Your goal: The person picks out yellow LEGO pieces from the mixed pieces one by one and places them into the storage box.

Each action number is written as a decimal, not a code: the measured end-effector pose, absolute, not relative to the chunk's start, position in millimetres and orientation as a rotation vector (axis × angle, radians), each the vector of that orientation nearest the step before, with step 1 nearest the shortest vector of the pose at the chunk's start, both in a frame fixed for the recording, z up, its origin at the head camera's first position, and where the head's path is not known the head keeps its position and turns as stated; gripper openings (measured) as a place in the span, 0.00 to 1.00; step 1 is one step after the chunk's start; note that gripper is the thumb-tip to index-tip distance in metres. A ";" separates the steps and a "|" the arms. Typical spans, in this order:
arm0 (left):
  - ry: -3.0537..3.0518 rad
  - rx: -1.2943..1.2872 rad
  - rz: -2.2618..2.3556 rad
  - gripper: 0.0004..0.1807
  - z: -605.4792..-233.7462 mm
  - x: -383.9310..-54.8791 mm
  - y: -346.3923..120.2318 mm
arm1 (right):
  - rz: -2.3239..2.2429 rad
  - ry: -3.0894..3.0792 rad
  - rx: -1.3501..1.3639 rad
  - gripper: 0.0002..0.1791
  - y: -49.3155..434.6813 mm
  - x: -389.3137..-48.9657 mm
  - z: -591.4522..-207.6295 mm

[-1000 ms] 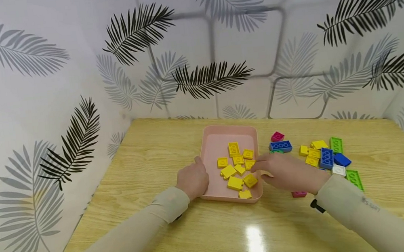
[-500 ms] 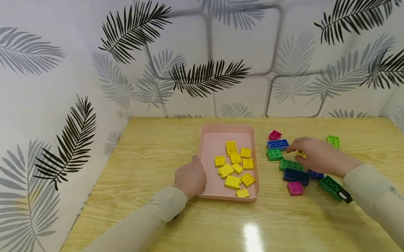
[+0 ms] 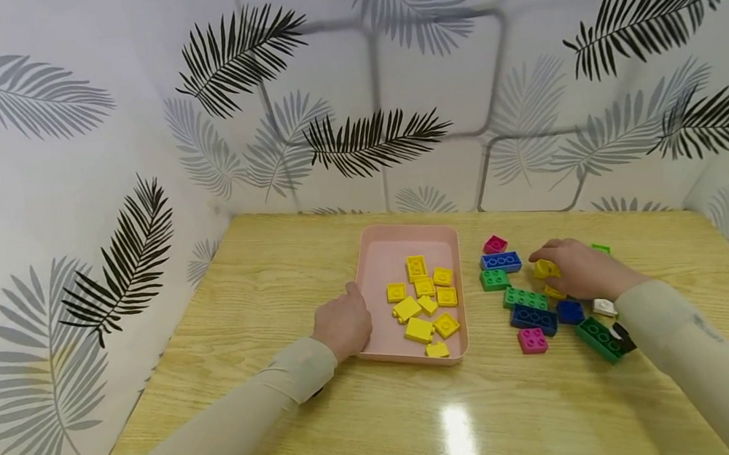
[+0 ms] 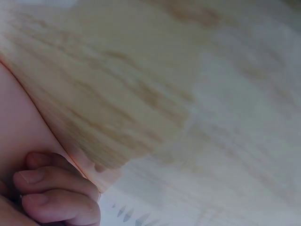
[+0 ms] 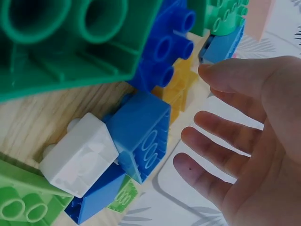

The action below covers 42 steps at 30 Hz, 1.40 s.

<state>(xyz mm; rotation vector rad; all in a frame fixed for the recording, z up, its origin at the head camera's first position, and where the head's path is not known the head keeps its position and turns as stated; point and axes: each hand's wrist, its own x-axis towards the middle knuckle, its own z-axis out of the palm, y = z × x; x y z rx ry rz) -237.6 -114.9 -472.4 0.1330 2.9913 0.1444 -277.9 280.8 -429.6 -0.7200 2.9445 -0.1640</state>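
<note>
At its left side, my left hand [image 3: 342, 323] holds a pink tray [image 3: 383, 350]. In the left wrist view the curled fingers [image 4: 61, 197] lie against the tray's edge. Several yellow bricks, such as a two-stud brick [image 3: 419, 329], lie loose in the tray. Over the pile to the right, my right hand [image 3: 579, 269] pinches a yellow toy brick [image 3: 546, 267] between thumb and forefinger. The right wrist view shows the other fingers [image 5: 225, 141] spread out. Another yellow brick [image 3: 553, 293] lies just under the hand, partly hidden by it.
Loose bricks spread on the wooden table [image 3: 263, 266] right of the tray: a blue one [image 3: 500, 263], a green one [image 3: 526, 298], a dark blue one [image 3: 534, 320], a pink one [image 3: 533, 341], a dark green one [image 3: 598, 340] and a white one [image 3: 604, 307]. A patterned wall [image 3: 416, 83] stands behind.
My right hand has left the tray's right side, moved right to the pile and taken a yellow brick between its fingertips. The left hand stays at the tray.
</note>
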 end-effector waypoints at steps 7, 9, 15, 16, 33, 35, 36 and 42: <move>2.985 0.126 0.143 0.28 -471.2 -236.4 -113.8 | -0.164 2.913 -0.659 0.18 280.8 -283.0 -434.8; 2.987 0.125 0.142 0.28 -471.6 -236.9 -113.7 | -0.170 2.913 -0.664 0.16 280.9 -283.6 -435.6; 2.990 0.129 0.132 0.27 -472.9 -238.4 -113.1 | -0.184 2.915 -0.668 0.13 281.9 -285.1 -437.7; 2.990 0.131 0.129 0.27 -473.0 -238.4 -113.0 | -0.185 2.913 -0.668 0.13 281.8 -285.2 -437.8; 3.008 0.139 0.112 0.29 -474.1 -240.2 -114.3 | -0.180 3.024 -0.834 0.13 265.7 -267.8 -414.7; 3.004 0.131 0.107 0.28 -474.3 -240.2 -114.5 | -0.177 3.036 -0.860 0.12 257.2 -263.5 -410.4; 3.002 0.127 0.107 0.28 -474.1 -240.0 -114.6 | -0.173 3.041 -0.872 0.12 252.5 -261.3 -408.3; 2.996 0.110 0.128 0.29 -473.7 -238.6 -114.2 | -0.160 3.058 -0.991 0.13 222.0 -245.0 -396.8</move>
